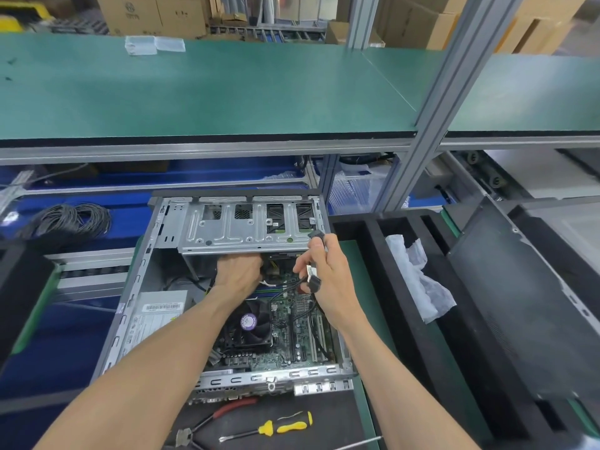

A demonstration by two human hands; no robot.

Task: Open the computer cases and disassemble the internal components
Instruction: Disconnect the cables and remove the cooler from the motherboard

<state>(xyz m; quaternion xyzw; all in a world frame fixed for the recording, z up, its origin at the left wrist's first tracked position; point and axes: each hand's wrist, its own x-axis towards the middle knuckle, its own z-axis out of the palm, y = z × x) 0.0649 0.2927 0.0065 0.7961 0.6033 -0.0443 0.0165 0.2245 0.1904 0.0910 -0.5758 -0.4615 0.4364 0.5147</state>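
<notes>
1. The right hand (321, 271) has its grip clamped on a bundle of black cables (313, 282), one connector poking above the fingers and another hanging just below the palm, held up over the right side of the open computer case (146, 287).
2. The left hand (238, 274) reaches in under the near lip of the drive cage (250, 225); its fingers curl out of sight beneath the metal, so I cannot tell whether that grip has closed on anything.
3. The case lies on its side at the middle of the surface (373, 410), open toward me, with the drive cage at its far end.
4. Judging progress: the side panel is already off and some cables look unplugged. The motherboard (292, 323), the CPU fan (248, 321), the power supply (156, 316) at the left and the drive cage all sit in place, so most of the stripping is left.
5. Just beyond the near edge of the case lie red-handled pliers (211, 420) and a yellow-handled screwdriver (279, 427).
6. Room: the cage overhangs the left hand closely, and bare sheet-metal edges ring the opening. To the right a black foam tray (367, 228) stands just beside the case, so lifted parts would probably best come straight up.
</notes>
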